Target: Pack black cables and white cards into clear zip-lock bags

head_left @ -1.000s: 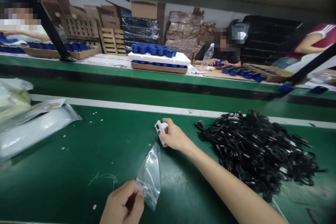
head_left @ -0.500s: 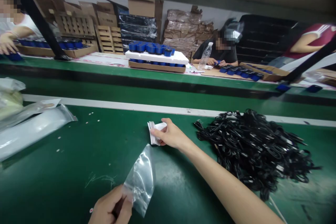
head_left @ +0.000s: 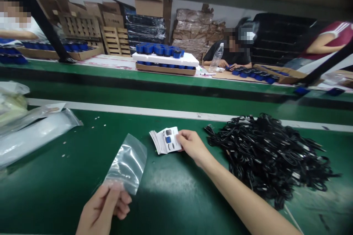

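My left hand pinches the lower end of a clear plastic bag, which stands up and leans right over the green table. Farther off, my right hand grips the right edge of a printed leaflet showing small product pictures. Left of that leaflet, and touching it, more folded leaflets are fanned in a small stack. Whether my right fingers hold one leaflet or more is hidden. A large heap of coiled black cables lies right of my right hand.
Plastic-wrapped packages lie on the left. Beyond a pale strip, blue round items stand on a white foam tray. Co-workers sit across the line, one behind a clear bottle. A dark post slants at upper left.
My right hand has moved right, drawing a leaflet's printed face out from the stack. My left hand and the bag have shifted left and up. A co-worker's hand at far left has moved.
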A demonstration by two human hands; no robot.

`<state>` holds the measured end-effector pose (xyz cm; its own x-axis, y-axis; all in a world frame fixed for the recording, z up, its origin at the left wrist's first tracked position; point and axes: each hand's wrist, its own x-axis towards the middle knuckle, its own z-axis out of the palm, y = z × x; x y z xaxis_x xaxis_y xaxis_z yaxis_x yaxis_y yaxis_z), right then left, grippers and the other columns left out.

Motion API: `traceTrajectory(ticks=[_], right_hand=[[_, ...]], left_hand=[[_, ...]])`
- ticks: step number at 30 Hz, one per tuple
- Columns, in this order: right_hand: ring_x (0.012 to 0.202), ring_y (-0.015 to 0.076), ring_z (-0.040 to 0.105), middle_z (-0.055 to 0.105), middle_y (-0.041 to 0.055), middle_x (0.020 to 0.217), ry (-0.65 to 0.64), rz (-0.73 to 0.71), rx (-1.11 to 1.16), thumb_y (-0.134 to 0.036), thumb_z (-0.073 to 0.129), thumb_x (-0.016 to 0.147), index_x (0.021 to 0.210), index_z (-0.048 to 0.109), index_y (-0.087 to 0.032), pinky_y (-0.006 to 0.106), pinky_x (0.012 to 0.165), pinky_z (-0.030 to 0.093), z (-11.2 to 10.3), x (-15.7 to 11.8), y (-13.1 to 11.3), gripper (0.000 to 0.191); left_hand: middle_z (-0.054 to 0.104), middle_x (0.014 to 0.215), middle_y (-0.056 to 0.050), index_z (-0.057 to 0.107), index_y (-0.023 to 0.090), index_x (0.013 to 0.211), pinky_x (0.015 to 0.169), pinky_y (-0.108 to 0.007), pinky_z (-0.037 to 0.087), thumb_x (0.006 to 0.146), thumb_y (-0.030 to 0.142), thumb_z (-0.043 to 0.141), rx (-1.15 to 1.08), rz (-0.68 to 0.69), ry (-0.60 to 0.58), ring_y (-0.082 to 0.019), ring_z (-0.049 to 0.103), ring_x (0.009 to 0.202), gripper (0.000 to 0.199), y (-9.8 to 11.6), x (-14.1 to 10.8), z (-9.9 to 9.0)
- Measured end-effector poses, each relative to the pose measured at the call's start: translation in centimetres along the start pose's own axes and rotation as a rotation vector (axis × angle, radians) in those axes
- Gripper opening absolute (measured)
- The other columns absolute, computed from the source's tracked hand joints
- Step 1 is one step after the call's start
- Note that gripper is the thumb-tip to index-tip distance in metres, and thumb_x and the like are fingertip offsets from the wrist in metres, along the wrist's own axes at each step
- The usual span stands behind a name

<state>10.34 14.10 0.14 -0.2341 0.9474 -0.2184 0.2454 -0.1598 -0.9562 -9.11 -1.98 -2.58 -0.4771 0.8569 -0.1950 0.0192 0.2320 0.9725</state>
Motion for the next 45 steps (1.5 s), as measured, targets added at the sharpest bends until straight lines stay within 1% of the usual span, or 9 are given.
traceTrajectory(ticks=[6, 13, 16, 20, 24, 28, 32, 35, 45], right_hand=[[0.061, 0.0151, 0.054, 0.057, -0.0002, 0.066, -0.002, -0.247, -0.229, -0.027, 0.045, 0.089, 0.070, 0.055, -0.020, 0.024, 0.054, 0.039, 1.2, -8.0, 0.1, 0.022], [0.061, 0.0178, 0.059, 0.062, 0.0033, 0.071, -0.182, -0.531, -0.426, -0.014, 0.041, 0.086, 0.081, 0.061, -0.021, 0.027, 0.058, 0.044, 6.1, -11.4, 2.1, 0.021], [0.079, 0.0234, 0.063, 0.065, 0.0060, 0.090, -0.003, -0.474, -0.277, -0.025, 0.055, 0.083, 0.111, 0.057, -0.024, 0.035, 0.071, 0.050, 7.0, -11.9, 2.9, 0.028], [0.088, 0.0283, 0.064, 0.062, 0.0099, 0.109, 0.089, -0.272, 0.028, -0.036, 0.085, 0.053, 0.131, 0.042, -0.026, 0.039, 0.075, 0.053, 9.0, -13.0, 5.1, 0.089], [0.058, 0.0199, 0.065, 0.068, 0.0048, 0.072, -0.129, -0.017, 0.377, -0.040, 0.077, 0.062, 0.093, 0.061, -0.018, 0.028, 0.053, 0.053, 10.8, -13.0, 7.0, 0.041], [0.046, 0.0138, 0.060, 0.058, 0.0000, 0.053, 0.007, -0.195, 0.108, -0.024, 0.058, 0.080, 0.061, 0.055, -0.017, 0.021, 0.045, 0.045, 9.1, -12.5, 6.4, 0.021], [0.052, 0.0132, 0.058, 0.062, 0.0026, 0.063, 0.277, -0.837, -0.298, -0.008, 0.054, 0.080, 0.079, 0.063, -0.016, 0.022, 0.050, 0.044, 6.3, -12.4, 4.7, 0.012], [0.052, 0.0131, 0.058, 0.063, 0.0037, 0.064, 0.324, -1.065, -0.421, -0.004, 0.053, 0.081, 0.085, 0.062, -0.015, 0.022, 0.050, 0.044, 5.5, -12.2, 4.1, 0.014], [0.045, 0.0139, 0.056, 0.057, 0.0019, 0.058, 0.247, -0.841, -0.801, -0.011, 0.042, 0.089, 0.071, 0.060, -0.017, 0.022, 0.040, 0.041, 4.9, -12.7, 3.5, 0.026]], left_hand=[[0.075, 0.071, -0.001, 0.062, 0.018, 0.079, 0.051, -0.023, 0.058, 0.078, 0.053, 0.058, -0.106, -0.030, 0.129, -0.015, 0.069, 0.055, 0.035, 1.4, 0.2, 2.0], [0.059, 0.055, 0.004, 0.052, 0.022, 0.064, 0.047, -0.020, 0.046, 0.087, 0.044, 0.043, 0.362, 0.242, 0.162, -0.012, 0.058, 0.051, 0.033, 0.9, 0.3, 3.0], [0.045, 0.050, 0.007, 0.043, 0.024, 0.061, 0.046, -0.020, 0.040, 0.089, 0.038, 0.040, 0.406, 0.291, 0.242, -0.011, 0.046, 0.046, 0.031, 1.1, 0.3, 3.0], [0.041, 0.051, 0.008, 0.042, 0.024, 0.064, 0.048, -0.021, 0.038, 0.090, 0.034, 0.039, 0.390, 0.280, 0.318, -0.011, 0.044, 0.048, 0.028, 1.7, 0.2, 3.2], [0.041, 0.049, 0.008, 0.039, 0.024, 0.060, 0.043, -0.020, 0.037, 0.089, 0.035, 0.040, 0.361, 0.261, 0.335, -0.010, 0.043, 0.043, 0.031, 1.7, 0.1, 3.3], [0.044, 0.045, 0.008, 0.042, 0.023, 0.055, 0.041, -0.019, 0.038, 0.085, 0.038, 0.044, 0.331, 0.264, 0.317, -0.009, 0.045, 0.041, 0.033, 1.8, -0.1, 3.1], [0.048, 0.048, 0.008, 0.050, 0.022, 0.058, 0.046, -0.018, 0.037, 0.081, 0.037, 0.050, 0.357, 0.288, 0.304, -0.009, 0.045, 0.045, 0.027, 1.9, -0.8, 3.0], [0.048, 0.050, 0.008, 0.053, 0.022, 0.061, 0.046, -0.019, 0.035, 0.082, 0.034, 0.051, 0.410, 0.389, 0.253, -0.008, 0.043, 0.045, 0.024, 1.7, -1.4, 3.0], [0.049, 0.055, 0.005, 0.048, 0.020, 0.066, 0.050, -0.018, 0.039, 0.086, 0.012, 0.049, 0.787, 0.971, 0.066, -0.008, 0.049, 0.047, 0.021, 0.7, -2.0, 3.0]])
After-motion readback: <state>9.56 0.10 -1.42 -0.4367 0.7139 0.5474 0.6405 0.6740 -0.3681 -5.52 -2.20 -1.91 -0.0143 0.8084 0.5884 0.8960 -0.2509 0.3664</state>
